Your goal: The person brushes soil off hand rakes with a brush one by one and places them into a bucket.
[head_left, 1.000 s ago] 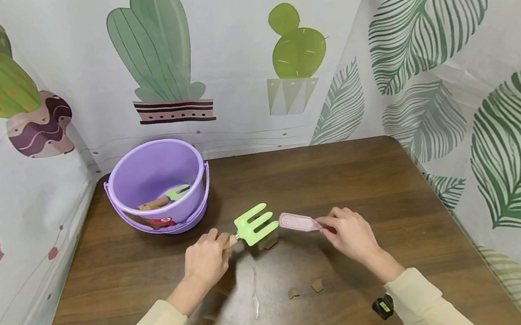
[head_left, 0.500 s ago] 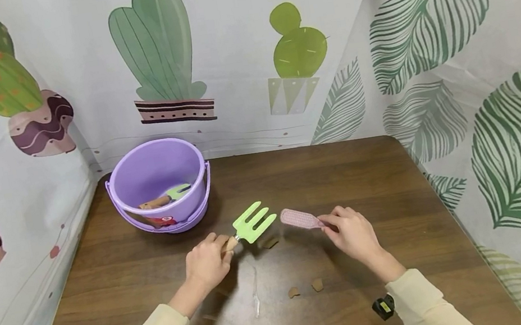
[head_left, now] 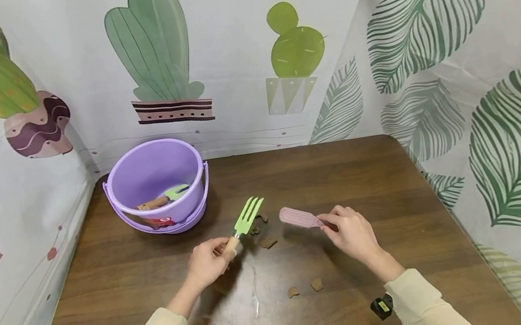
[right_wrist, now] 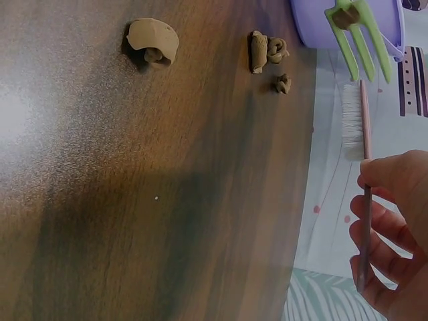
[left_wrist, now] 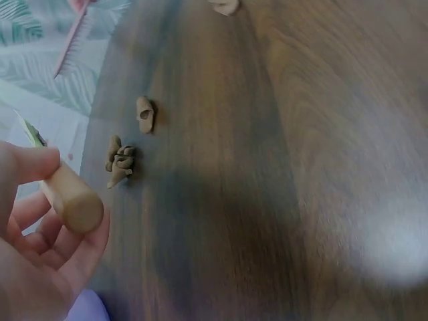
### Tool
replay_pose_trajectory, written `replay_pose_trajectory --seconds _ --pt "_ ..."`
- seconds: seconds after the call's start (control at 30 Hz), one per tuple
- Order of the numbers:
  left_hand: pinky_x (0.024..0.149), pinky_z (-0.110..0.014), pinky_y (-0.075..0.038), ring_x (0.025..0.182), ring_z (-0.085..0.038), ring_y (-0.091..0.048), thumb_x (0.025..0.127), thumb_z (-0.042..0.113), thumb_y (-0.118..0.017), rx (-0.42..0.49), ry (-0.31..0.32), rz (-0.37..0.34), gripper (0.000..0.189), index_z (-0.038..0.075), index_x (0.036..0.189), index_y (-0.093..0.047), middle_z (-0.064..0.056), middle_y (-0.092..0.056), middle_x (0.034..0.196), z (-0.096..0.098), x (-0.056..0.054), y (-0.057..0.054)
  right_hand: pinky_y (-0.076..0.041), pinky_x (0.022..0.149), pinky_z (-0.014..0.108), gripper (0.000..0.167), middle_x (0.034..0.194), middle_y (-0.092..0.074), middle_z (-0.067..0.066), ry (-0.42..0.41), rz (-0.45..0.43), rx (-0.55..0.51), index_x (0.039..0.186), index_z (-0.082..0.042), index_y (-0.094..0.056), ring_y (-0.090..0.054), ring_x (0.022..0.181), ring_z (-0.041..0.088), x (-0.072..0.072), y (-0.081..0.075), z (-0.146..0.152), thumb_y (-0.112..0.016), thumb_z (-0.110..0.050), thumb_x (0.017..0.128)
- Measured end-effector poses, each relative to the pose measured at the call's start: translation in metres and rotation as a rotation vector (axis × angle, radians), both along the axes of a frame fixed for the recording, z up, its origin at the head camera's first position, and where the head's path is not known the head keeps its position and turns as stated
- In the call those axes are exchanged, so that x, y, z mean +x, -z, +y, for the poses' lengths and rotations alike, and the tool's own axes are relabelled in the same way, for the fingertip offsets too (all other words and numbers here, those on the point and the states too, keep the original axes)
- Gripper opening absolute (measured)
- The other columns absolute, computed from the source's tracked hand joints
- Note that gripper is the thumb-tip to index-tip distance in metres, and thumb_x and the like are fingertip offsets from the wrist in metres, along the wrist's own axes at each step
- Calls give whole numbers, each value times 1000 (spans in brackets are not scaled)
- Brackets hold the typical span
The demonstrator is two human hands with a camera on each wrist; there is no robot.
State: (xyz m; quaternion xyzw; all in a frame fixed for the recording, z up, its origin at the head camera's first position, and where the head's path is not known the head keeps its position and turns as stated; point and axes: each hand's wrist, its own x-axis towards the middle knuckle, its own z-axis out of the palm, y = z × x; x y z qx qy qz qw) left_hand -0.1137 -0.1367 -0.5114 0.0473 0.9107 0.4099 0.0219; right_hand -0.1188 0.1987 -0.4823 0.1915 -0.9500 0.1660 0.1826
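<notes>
My left hand [head_left: 208, 260] grips the wooden handle [left_wrist: 77, 200] of a small green garden fork [head_left: 248, 214], its tines turned steeply up above the table. A bit of brown clay [right_wrist: 346, 17] shows on the fork in the right wrist view. My right hand [head_left: 352, 232] pinches the thin handle of a pink brush [head_left: 300, 217], whose pale bristles [right_wrist: 352, 124] show in the right wrist view. The brush head is apart from the fork. Brown clay-like lumps [head_left: 268, 242] lie on the table below the fork, and two more crumbs [head_left: 293, 292] lie nearer me.
A purple bucket [head_left: 136, 173] stands at the back left, its handle lowered in front. Another green-headed tool with a wooden handle [head_left: 154, 203] lies inside. The brown table [head_left: 344, 172] meets a patterned cloth backdrop [head_left: 232, 47] at the back.
The fork has turned from lying flat toward the brush to tilting upward on edge, and has drawn slightly away from the brush. More lumps below now show. The right hand stays nearly still.
</notes>
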Motion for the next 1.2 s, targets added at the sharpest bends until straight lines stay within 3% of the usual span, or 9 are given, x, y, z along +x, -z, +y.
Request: replay_pose_trajectory --seconds 0.23,0.33,0.43,0.53,0.73,0.93,1.2 --pt "53 -27 -51 61 -19 -62 80 5 -63 386 27 -239 31 -6 108 -62 -10 -65 77 -2 -3 3 -39 53 28 21 77 -61 -2 5 -13 -11 95 -15 -74 -50 63 14 0 0 -2 -74 -14 74" --pt "58 -34 -54 65 -29 -64 83 5 -59 534 74 -350 38 -11 117 -54 -19 -63 86 -5 -2 3 -39 53 28 21 77 -61 -1 10 -17 -14 95 -15 -74 -49 63 14 0 0 -2 -74 -15 74" --pt "63 -45 -54 67 -32 -64 85 6 -56 633 131 -415 45 -14 124 -46 -23 -61 91 -7 -2 3 -40 53 28 21 77 -61 -1 16 -18 -16 95 -15 -73 -50 63 14 0 0 -2 -74 -15 74" --pt "68 -51 -53 67 -28 -64 86 6 -54 689 166 -450 47 -16 125 -42 -20 -61 90 -7 -1 2 -40 54 28 22 78 -62 0 16 -16 -25 96 -15 -73 -50 64 15 0 0 -3 -74 -14 74" --pt "66 -35 -54 72 -19 -63 88 8 -53 782 166 -509 47 -14 128 -40 -3 -64 84 -5 -1 4 -41 54 29 22 79 -62 0 18 -12 -34 96 -15 -73 -51 65 16 -1 1 -3 -74 -14 74" --pt "70 -30 -52 78 -14 -62 90 15 -52 910 176 -577 50 -11 130 -37 -1 -65 89 0 1 7 -42 54 29 22 79 -61 -1 23 -9 -36 96 -15 -73 -52 65 16 -1 3 -3 -74 -15 74" --pt "67 -24 -52 78 -12 -64 92 17 -52 1090 219 -633 33 5 123 -53 -1 -64 93 8 5 12 -43 55 30 22 78 -61 -1 23 -6 -45 95 -15 -73 -53 66 16 -1 4 -4 -74 -14 74"
